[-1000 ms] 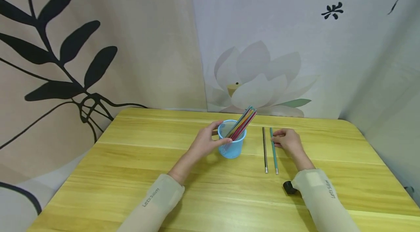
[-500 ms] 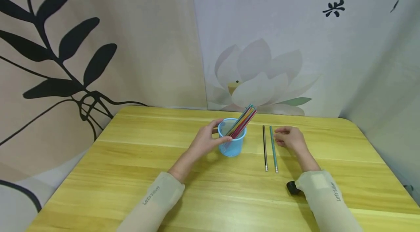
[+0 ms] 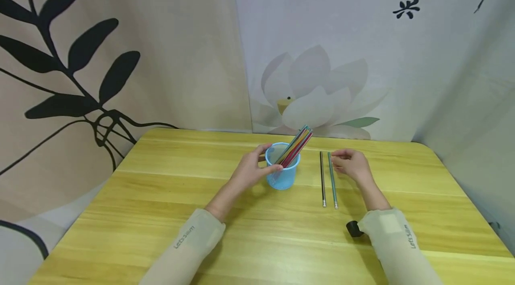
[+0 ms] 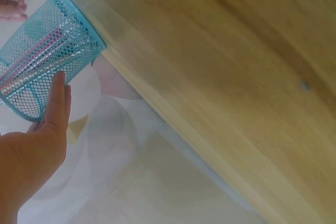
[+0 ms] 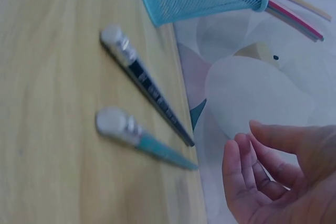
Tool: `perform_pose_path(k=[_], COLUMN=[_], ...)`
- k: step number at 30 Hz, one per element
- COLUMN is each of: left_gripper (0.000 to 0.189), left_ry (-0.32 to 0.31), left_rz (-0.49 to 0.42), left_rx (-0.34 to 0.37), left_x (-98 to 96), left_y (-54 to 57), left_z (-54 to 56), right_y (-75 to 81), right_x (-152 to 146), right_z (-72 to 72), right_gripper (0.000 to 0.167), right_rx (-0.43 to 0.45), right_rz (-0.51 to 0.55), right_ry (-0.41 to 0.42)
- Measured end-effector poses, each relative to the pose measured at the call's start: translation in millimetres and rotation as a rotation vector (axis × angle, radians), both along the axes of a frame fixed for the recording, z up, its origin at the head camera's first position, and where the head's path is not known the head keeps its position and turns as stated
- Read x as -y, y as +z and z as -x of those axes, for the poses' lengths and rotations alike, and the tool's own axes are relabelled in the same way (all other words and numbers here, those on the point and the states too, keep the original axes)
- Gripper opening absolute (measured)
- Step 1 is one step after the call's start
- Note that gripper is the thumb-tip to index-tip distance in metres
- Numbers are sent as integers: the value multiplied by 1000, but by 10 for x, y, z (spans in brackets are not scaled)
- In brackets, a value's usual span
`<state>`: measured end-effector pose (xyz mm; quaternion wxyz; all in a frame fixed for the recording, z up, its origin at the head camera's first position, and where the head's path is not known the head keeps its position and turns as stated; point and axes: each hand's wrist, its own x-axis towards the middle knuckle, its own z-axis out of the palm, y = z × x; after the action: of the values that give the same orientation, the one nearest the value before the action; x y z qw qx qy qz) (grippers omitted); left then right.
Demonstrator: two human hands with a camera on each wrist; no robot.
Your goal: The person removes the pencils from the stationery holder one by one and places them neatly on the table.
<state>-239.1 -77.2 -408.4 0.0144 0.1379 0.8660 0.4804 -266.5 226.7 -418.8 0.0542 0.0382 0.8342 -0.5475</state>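
My left hand [image 3: 248,172] holds a blue mesh pencil cup [image 3: 281,180], thumb on the near side and fingers round the left. Several coloured pencils [image 3: 297,147] lean to the right inside it; their lower parts show through the mesh cup [image 4: 39,66] in the left wrist view. On the table right of the cup, a black pencil [image 3: 322,180] and a teal pencil [image 3: 332,182] lie side by side, eraser ends towards me. Beside the teal pencil's far end is my right hand [image 3: 356,165]. Its fingers [image 5: 234,174] are loosely bent with nothing between them in the right wrist view.
The wooden table [image 3: 241,240] ends at a back edge close behind the cup and pencils. A printed cloth backdrop [image 3: 193,52] hangs behind it. A small black device [image 3: 354,229] sits at my right sleeve [image 3: 396,236].
My right hand has drawn off the teal pencil's side and shifted towards its far end. Both pencils stay on the table, and my left hand keeps its hold on the cup. The head view has shifted slightly.
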Motion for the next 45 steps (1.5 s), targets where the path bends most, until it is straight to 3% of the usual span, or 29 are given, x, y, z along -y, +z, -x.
perform_pose_path(k=[10,24,45], left_gripper=[76,76,75], left_ry=[-2,-5,-14], left_rz=[-6,-14,-32], left_rx=[0,-7,-17], left_x=[-4,-3,3], left_y=[13,15,-16], left_z=[-3,4,-12], right_y=[67,159,245], right_x=[111,255,458], right_z=[-45,-102,-193], right_gripper=[36,34,36], right_rx=[-61,-77,-80], right_rz=[13,63,249], right_ry=[11,24,74])
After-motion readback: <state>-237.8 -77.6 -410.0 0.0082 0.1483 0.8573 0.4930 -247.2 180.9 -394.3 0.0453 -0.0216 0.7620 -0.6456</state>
